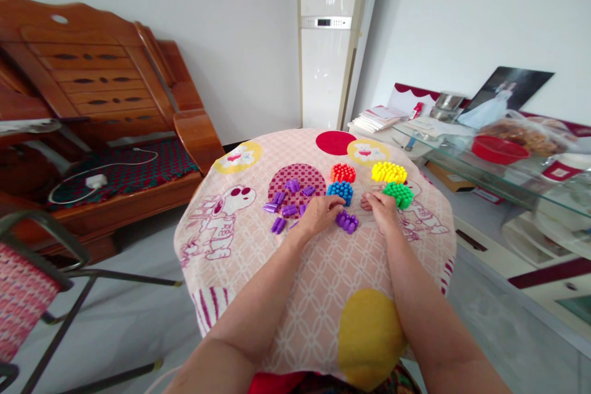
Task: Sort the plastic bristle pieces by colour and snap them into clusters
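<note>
My left hand (323, 212) rests over the middle of the table, fingers bent and pressed together; whatever they hold, if anything, is hidden. Its fingertips are just in front of a blue group of small pegged blocks (340, 192) and beside a short row of purple blocks (347, 221). To the left, several loose purple blocks (290, 210) lie scattered, some partly behind this hand. My right hand (381, 208) is closed, fingers curled inward, with their contents out of sight. Right beside it sits a green group of blocks (399, 195). Red blocks (342, 173) and yellow blocks (389, 172) stand grouped farther back.
A patterned cloth covers the round table (258, 271). On the left are a wooden bench (106, 92) and a folding chair (28, 289). A glass-topped cabinet (489, 154) on the right carries a red bowl (500, 149) and papers. A tall white unit (325, 61) stands behind.
</note>
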Demonstrator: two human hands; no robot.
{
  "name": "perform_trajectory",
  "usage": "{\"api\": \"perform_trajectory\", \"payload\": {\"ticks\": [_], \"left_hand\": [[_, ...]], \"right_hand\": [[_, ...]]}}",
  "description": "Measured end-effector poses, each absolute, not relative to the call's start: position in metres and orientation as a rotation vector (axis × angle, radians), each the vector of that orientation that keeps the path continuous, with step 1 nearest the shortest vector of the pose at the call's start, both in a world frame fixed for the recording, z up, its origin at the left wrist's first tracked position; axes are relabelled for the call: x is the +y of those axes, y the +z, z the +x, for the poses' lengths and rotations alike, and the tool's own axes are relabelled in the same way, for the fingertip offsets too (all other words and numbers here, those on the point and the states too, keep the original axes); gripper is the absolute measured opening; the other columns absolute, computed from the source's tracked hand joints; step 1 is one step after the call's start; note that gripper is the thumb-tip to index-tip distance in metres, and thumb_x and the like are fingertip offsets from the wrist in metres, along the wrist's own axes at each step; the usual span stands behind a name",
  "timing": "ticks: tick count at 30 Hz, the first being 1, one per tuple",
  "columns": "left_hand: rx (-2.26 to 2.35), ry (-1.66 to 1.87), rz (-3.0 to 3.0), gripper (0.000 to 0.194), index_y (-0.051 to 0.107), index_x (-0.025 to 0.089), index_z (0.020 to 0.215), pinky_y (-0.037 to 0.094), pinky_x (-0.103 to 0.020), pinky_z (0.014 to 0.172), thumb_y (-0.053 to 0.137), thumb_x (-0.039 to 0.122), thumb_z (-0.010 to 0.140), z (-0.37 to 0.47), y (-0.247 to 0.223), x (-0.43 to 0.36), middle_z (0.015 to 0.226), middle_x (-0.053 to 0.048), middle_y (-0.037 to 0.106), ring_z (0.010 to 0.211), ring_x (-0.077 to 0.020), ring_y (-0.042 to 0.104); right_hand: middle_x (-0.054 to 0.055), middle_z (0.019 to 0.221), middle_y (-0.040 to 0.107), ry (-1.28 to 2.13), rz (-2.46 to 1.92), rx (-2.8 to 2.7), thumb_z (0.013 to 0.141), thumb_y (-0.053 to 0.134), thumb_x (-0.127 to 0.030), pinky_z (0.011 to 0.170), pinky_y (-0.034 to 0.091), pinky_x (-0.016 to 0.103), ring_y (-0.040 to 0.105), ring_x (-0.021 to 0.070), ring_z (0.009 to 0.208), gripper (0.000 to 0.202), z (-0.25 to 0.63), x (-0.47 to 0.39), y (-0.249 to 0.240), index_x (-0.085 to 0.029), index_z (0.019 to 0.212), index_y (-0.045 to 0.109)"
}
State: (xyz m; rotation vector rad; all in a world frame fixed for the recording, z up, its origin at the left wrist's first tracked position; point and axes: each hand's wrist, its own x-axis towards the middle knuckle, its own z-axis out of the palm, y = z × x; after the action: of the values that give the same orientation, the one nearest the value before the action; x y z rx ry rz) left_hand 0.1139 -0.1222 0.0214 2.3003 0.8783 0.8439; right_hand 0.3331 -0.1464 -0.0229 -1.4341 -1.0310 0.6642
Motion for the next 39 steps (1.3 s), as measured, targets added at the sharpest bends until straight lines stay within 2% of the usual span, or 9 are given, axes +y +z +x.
{"api": "perform_trajectory", "payload": {"ticks": [3, 7, 10, 13, 16, 20, 24, 39], "left_hand": [[1.034, 1.004, 2.254, 0.025, 0.072, 0.018, 0.104, 0.052, -0.027, 0.086, 0.054, 0.019, 0.088, 0.102, 0.025, -0.112, 0.1, -0.005, 0.075, 0.09, -0.0177, 0.069], [1.405, 1.227, 2.211, 0.038, 0.065, 0.016, 0.119, 0.045, -0.036, 0.105, 0.051, 0.011, 0.085, 0.077, 0.022, -0.086, 0.125, -0.011, 0.067, 0.118, -0.0223, 0.06], [1.534, 1.13, 2.226, 0.049, 0.061, 0.017, 0.127, 0.039, -0.04, 0.112, 0.052, 0.006, 0.08, 0.064, 0.013, -0.069, 0.135, -0.011, 0.061, 0.129, -0.024, 0.052], [1.56, 0.983, 2.264, 0.044, 0.066, 0.017, 0.118, 0.04, -0.04, 0.111, 0.054, 0.004, 0.078, 0.06, 0.006, -0.062, 0.128, -0.011, 0.066, 0.125, -0.0248, 0.055], [1.582, 1.032, 2.202, 0.036, 0.071, 0.016, 0.106, 0.045, -0.038, 0.106, 0.053, 0.003, 0.078, 0.06, 0.006, -0.063, 0.116, -0.011, 0.071, 0.115, -0.0235, 0.062], [1.402, 1.158, 2.005, 0.032, 0.071, 0.016, 0.106, 0.055, -0.031, 0.091, 0.06, 0.009, 0.077, 0.061, 0.013, -0.067, 0.106, -0.006, 0.074, 0.094, -0.0173, 0.07], [1.242, 1.165, 1.931, 0.022, 0.072, 0.016, 0.098, 0.057, -0.029, 0.08, 0.065, 0.014, 0.076, 0.07, 0.018, -0.077, 0.093, -0.005, 0.075, 0.082, -0.0158, 0.07], [0.665, 0.943, 2.235, 0.025, 0.076, 0.018, 0.097, 0.051, -0.028, 0.092, 0.059, 0.009, 0.081, 0.129, 0.015, -0.102, 0.1, -0.005, 0.075, 0.092, -0.0163, 0.068]], "right_hand": [[0.002, 0.065, 0.071, 0.661, -1.439, -1.039, 0.071, 0.064, -0.048, 0.062, 0.058, 0.036, 0.067, 0.0222, 0.062, 0.031, 0.333, -0.147, -0.022, -0.018, 0.078, 0.071], [0.002, 0.064, 0.071, 0.644, -1.441, -1.056, 0.071, 0.064, -0.048, 0.061, 0.057, 0.035, 0.067, 0.0221, 0.061, 0.03, 0.332, -0.148, -0.02, -0.019, 0.075, 0.071], [0.002, 0.064, 0.071, 0.647, -1.445, -1.045, 0.071, 0.064, -0.049, 0.062, 0.057, 0.036, 0.067, 0.0225, 0.061, 0.032, 0.331, -0.149, -0.019, -0.018, 0.077, 0.072], [0.002, 0.064, 0.07, 0.645, -1.44, -1.038, 0.071, 0.064, -0.048, 0.062, 0.058, 0.036, 0.067, 0.0224, 0.061, 0.032, 0.331, -0.148, -0.02, -0.018, 0.077, 0.072], [0.003, 0.065, 0.07, 0.65, -1.426, -1.04, 0.071, 0.064, -0.048, 0.062, 0.057, 0.036, 0.067, 0.0225, 0.061, 0.032, 0.331, -0.148, -0.02, -0.018, 0.077, 0.071], [0.003, 0.065, 0.07, 0.657, -1.431, -1.048, 0.071, 0.064, -0.051, 0.062, 0.057, 0.037, 0.067, 0.0229, 0.062, 0.034, 0.331, -0.148, -0.02, -0.018, 0.078, 0.071], [0.002, 0.066, 0.071, 0.657, -1.44, -1.048, 0.072, 0.063, -0.049, 0.062, 0.057, 0.036, 0.067, 0.0228, 0.062, 0.031, 0.332, -0.147, -0.021, -0.019, 0.079, 0.071], [0.003, 0.061, 0.069, 0.669, -1.435, -1.015, 0.068, 0.065, -0.05, 0.059, 0.056, 0.034, 0.066, 0.022, 0.06, 0.032, 0.328, -0.148, -0.016, -0.019, 0.071, 0.068]]}}
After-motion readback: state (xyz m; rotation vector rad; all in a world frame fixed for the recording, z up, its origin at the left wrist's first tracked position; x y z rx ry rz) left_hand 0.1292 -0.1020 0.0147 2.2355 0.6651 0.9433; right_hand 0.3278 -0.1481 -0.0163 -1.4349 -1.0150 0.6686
